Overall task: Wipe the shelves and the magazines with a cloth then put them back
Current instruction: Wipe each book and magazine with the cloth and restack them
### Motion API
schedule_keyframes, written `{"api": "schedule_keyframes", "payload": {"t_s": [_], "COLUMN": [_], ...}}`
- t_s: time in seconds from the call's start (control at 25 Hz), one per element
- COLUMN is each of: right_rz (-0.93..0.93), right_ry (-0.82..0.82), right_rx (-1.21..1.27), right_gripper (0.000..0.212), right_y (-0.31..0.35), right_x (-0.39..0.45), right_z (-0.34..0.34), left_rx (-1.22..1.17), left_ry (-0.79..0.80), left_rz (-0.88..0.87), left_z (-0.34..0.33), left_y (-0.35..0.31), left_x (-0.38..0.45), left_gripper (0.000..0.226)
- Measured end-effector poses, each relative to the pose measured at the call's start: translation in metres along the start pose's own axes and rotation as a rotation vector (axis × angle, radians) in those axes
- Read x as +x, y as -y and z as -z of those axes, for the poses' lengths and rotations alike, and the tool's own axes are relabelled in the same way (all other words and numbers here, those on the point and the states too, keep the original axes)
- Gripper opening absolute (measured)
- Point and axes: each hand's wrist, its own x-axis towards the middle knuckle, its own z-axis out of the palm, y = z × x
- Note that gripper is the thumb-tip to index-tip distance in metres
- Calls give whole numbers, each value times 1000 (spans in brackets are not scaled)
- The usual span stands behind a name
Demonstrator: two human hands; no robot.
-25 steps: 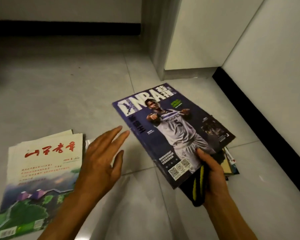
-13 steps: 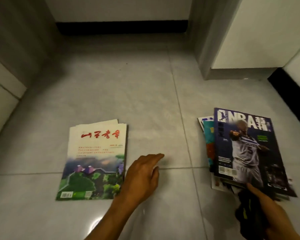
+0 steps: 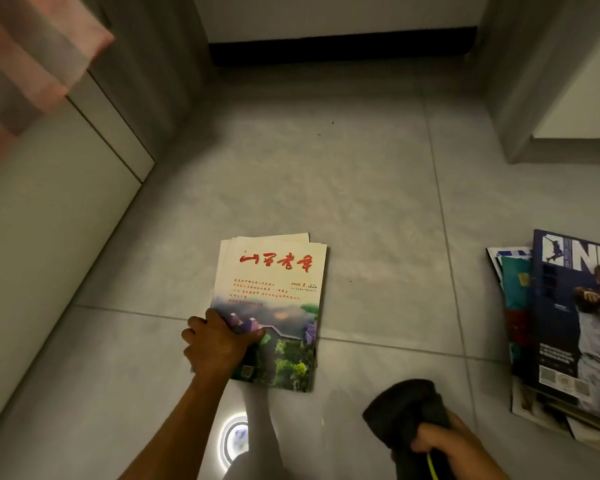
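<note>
You are looking down at a grey tiled floor (image 3: 343,188). A pale cabinet (image 3: 49,209) stands along the left side. On the right, a messy stack of magazines (image 3: 548,327) lies on the floor with a dark blue basketball magazine (image 3: 575,306) on top. Well apart from it, in the middle, sits a small pile topped by a white magazine with red writing (image 3: 274,292). Your left hand (image 3: 219,344) grips this pile at its near left corner, thumb on the cover. Your right hand (image 3: 444,445) is clenched around a dark cloth (image 3: 406,407), held just above the floor, between the two piles.
</note>
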Motion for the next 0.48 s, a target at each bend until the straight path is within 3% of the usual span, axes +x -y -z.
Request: {"api": "schedule_keyframes", "payload": {"t_s": [0.08, 0.16, 0.24, 0.32, 0.36, 0.44, 0.48], "right_rz": [-152, -201, -206, -169, -173, -199, -109], "right_ry": [151, 92, 177, 59, 84, -7, -41], "right_rx": [-8, -27, 17, 28, 80, -33, -122], "right_gripper": [27, 27, 42, 87, 103, 99, 96], "right_y": [-9, -9, -15, -15, -7, 23, 39], "right_x": [0, 0, -11, -10, -14, -21, -24], "right_z": [-23, -37, -35, -22, -22, -24, -22], "left_rx": [-10, -219, -508, -689, -744, -859, -895], "left_ry": [-5, 9, 65, 142, 182, 297, 358], "left_rz": [18, -26, -108, -130, -135, -197, -241], "left_z": [3, 1, 1, 11, 14, 18, 15], "left_y": [1, 2, -4, -24, -36, -63, -76], "left_x": [9, 12, 5, -10, -19, -43, -58], "left_gripper": [88, 64, 42, 40, 43, 48, 46]}}
